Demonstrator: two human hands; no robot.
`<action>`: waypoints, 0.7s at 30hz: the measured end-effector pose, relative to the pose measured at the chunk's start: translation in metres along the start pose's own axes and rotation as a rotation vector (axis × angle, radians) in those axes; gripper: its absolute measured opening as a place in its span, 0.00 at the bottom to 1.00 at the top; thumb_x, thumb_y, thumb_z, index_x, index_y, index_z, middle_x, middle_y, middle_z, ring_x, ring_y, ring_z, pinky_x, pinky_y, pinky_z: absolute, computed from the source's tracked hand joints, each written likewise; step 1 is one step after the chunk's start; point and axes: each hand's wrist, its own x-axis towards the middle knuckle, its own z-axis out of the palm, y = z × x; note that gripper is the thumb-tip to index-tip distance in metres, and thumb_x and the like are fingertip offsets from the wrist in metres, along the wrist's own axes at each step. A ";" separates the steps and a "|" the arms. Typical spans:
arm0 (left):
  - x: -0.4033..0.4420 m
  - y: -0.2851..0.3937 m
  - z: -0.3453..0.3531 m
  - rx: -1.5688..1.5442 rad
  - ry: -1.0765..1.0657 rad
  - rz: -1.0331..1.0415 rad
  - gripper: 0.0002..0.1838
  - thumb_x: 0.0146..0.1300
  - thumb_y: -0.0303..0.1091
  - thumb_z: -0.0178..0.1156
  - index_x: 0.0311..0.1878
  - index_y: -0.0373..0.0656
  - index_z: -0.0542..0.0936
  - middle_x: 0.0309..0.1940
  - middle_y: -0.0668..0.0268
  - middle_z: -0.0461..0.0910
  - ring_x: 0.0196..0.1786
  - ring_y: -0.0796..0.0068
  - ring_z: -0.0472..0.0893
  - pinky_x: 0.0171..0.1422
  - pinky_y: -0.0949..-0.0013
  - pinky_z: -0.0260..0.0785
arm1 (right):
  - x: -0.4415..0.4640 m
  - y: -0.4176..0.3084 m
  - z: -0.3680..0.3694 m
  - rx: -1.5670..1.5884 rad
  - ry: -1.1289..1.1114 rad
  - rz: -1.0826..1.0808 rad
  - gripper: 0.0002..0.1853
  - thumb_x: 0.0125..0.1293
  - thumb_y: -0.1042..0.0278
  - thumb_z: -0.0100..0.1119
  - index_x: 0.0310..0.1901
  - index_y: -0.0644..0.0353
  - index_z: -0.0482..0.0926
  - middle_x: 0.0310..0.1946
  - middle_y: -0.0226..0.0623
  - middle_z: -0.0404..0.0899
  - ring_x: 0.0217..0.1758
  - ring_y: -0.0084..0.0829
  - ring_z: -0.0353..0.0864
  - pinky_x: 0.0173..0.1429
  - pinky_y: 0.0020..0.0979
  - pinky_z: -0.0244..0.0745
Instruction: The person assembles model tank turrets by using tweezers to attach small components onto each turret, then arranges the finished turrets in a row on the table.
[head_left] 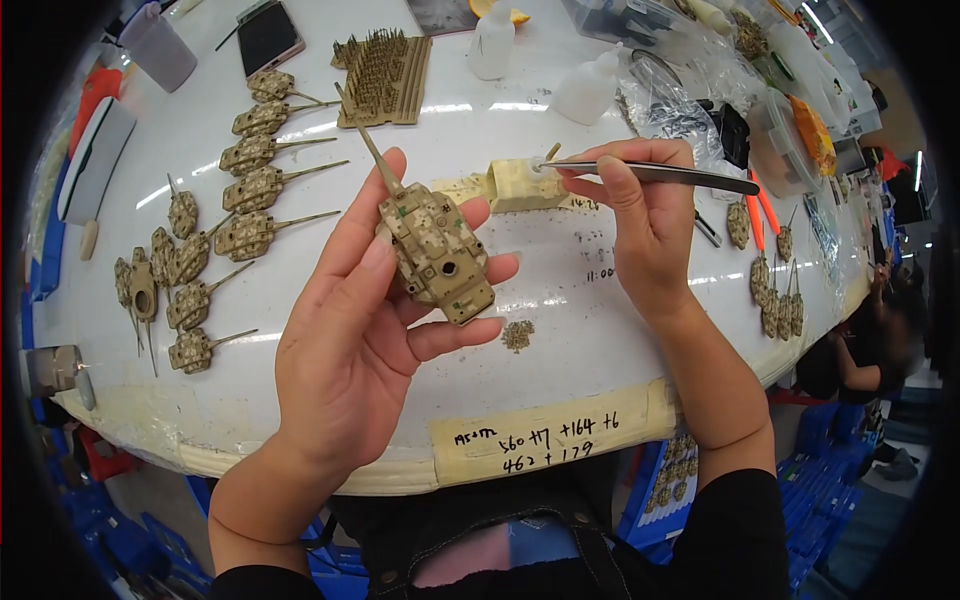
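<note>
My left hand (345, 330) holds a model tank turret (432, 255) in tan camouflage, its long barrel pointing up and to the left. A dark round hole shows on the turret's upper face. In my right hand (645, 220) are dark tweezers (680, 174), pinched between thumb and fingers, tips to the left. The tips are over a tape-covered block (515, 188), beside a small whitish piece and a short tan stick (552, 152). Whether the tips grip either one, I cannot tell. A little pile of tiny parts (518, 336) lies on the table right of my left hand.
Several finished-looking turrets (250, 190) lie in rows at the left, more (775, 300) at the right. Behind stand a corrugated board with small upright parts (385, 80), white bottles (490, 45), a phone (268, 38) and a clear tub (785, 140). Another person (865, 350) is at far right.
</note>
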 end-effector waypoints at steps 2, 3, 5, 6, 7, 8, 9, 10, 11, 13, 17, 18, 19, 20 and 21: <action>0.000 -0.001 -0.003 0.026 -0.044 0.025 0.26 0.66 0.35 0.37 0.66 0.44 0.46 0.54 0.46 0.65 0.50 0.60 0.74 0.40 0.75 0.77 | 0.000 0.000 0.000 -0.002 -0.001 -0.015 0.08 0.65 0.72 0.45 0.41 0.62 0.58 0.37 0.44 0.71 0.39 0.35 0.77 0.45 0.30 0.76; 0.000 -0.001 -0.004 0.039 -0.067 0.038 0.26 0.67 0.35 0.36 0.66 0.45 0.46 0.55 0.46 0.63 0.52 0.58 0.73 0.43 0.73 0.77 | 0.000 0.000 0.000 -0.002 -0.002 -0.023 0.08 0.65 0.72 0.45 0.41 0.62 0.58 0.37 0.44 0.71 0.39 0.35 0.77 0.45 0.30 0.76; 0.000 -0.001 -0.003 0.047 -0.063 0.041 0.26 0.67 0.35 0.37 0.66 0.45 0.45 0.56 0.46 0.62 0.53 0.58 0.73 0.44 0.73 0.77 | 0.000 -0.003 -0.002 0.002 0.008 -0.042 0.08 0.65 0.72 0.45 0.41 0.62 0.58 0.37 0.44 0.72 0.39 0.35 0.77 0.45 0.30 0.77; -0.001 -0.001 -0.003 0.054 -0.058 0.045 0.26 0.67 0.35 0.37 0.66 0.45 0.45 0.57 0.46 0.61 0.53 0.58 0.72 0.44 0.73 0.77 | 0.000 -0.006 -0.004 0.007 0.016 -0.061 0.08 0.65 0.72 0.44 0.41 0.62 0.58 0.37 0.44 0.72 0.39 0.36 0.78 0.44 0.30 0.77; -0.001 -0.001 -0.003 0.060 -0.052 0.051 0.26 0.67 0.34 0.37 0.66 0.45 0.45 0.57 0.45 0.61 0.54 0.58 0.72 0.45 0.72 0.77 | -0.001 -0.009 -0.005 0.013 0.023 -0.080 0.07 0.65 0.72 0.44 0.41 0.62 0.58 0.37 0.44 0.72 0.38 0.36 0.78 0.44 0.31 0.77; -0.002 0.000 -0.003 0.067 -0.046 0.059 0.26 0.67 0.34 0.37 0.66 0.46 0.45 0.58 0.45 0.60 0.54 0.58 0.71 0.45 0.72 0.77 | -0.001 -0.013 -0.005 0.019 0.028 -0.101 0.07 0.65 0.72 0.44 0.41 0.62 0.58 0.37 0.44 0.72 0.38 0.37 0.78 0.43 0.31 0.77; -0.002 0.001 -0.004 0.068 -0.044 0.066 0.26 0.67 0.34 0.37 0.66 0.46 0.45 0.58 0.45 0.60 0.54 0.58 0.71 0.45 0.72 0.77 | -0.002 -0.017 -0.005 0.014 0.033 -0.134 0.07 0.66 0.71 0.43 0.41 0.61 0.58 0.37 0.45 0.72 0.36 0.37 0.78 0.41 0.31 0.78; -0.002 0.001 -0.005 0.054 -0.057 0.054 0.27 0.67 0.34 0.38 0.67 0.46 0.44 0.58 0.46 0.59 0.55 0.57 0.70 0.46 0.71 0.77 | -0.005 -0.023 -0.004 0.009 0.039 -0.167 0.07 0.66 0.70 0.43 0.41 0.61 0.58 0.37 0.45 0.72 0.34 0.37 0.78 0.39 0.31 0.78; -0.002 0.002 -0.006 0.040 -0.071 0.042 0.27 0.67 0.33 0.38 0.67 0.46 0.44 0.58 0.46 0.59 0.56 0.57 0.69 0.46 0.70 0.76 | -0.008 -0.029 -0.002 0.011 0.037 -0.171 0.07 0.66 0.70 0.43 0.41 0.61 0.58 0.37 0.45 0.72 0.34 0.37 0.78 0.39 0.31 0.78; -0.001 0.002 -0.007 0.014 -0.099 0.015 0.28 0.66 0.32 0.39 0.67 0.47 0.43 0.59 0.46 0.59 0.58 0.56 0.68 0.47 0.69 0.76 | -0.014 -0.042 0.001 0.138 -0.014 -0.187 0.09 0.66 0.67 0.43 0.41 0.59 0.57 0.35 0.44 0.71 0.30 0.37 0.79 0.35 0.29 0.78; -0.003 0.001 -0.003 -0.082 -0.112 -0.039 0.29 0.66 0.32 0.40 0.67 0.47 0.42 0.57 0.47 0.61 0.59 0.55 0.67 0.49 0.67 0.75 | -0.028 -0.065 0.003 0.211 -0.103 -0.111 0.10 0.66 0.64 0.44 0.40 0.56 0.56 0.32 0.44 0.70 0.28 0.37 0.79 0.31 0.28 0.78; -0.003 0.000 -0.002 -0.114 -0.118 -0.060 0.29 0.66 0.32 0.41 0.67 0.47 0.42 0.56 0.47 0.62 0.59 0.55 0.66 0.49 0.67 0.75 | -0.030 -0.067 0.004 0.244 -0.137 -0.084 0.10 0.66 0.64 0.44 0.40 0.56 0.56 0.32 0.44 0.70 0.28 0.38 0.79 0.30 0.28 0.78; -0.003 0.000 -0.001 -0.112 -0.122 -0.064 0.29 0.66 0.32 0.41 0.67 0.47 0.42 0.56 0.47 0.62 0.59 0.55 0.66 0.49 0.67 0.75 | -0.030 -0.067 0.005 0.243 -0.131 -0.084 0.10 0.66 0.64 0.44 0.40 0.56 0.56 0.32 0.44 0.70 0.28 0.38 0.79 0.30 0.28 0.78; -0.004 -0.001 0.000 -0.097 -0.123 -0.069 0.30 0.65 0.32 0.42 0.67 0.47 0.42 0.56 0.48 0.62 0.59 0.55 0.66 0.50 0.66 0.75 | -0.031 -0.067 0.006 0.270 -0.127 -0.041 0.10 0.66 0.64 0.44 0.39 0.55 0.55 0.32 0.44 0.70 0.29 0.38 0.79 0.30 0.27 0.78; -0.004 -0.002 0.001 -0.083 -0.123 -0.073 0.31 0.65 0.33 0.43 0.67 0.48 0.42 0.56 0.48 0.63 0.59 0.55 0.66 0.50 0.66 0.74 | -0.032 -0.067 0.008 0.299 -0.124 0.002 0.10 0.66 0.64 0.44 0.39 0.55 0.55 0.32 0.44 0.70 0.30 0.39 0.79 0.30 0.27 0.79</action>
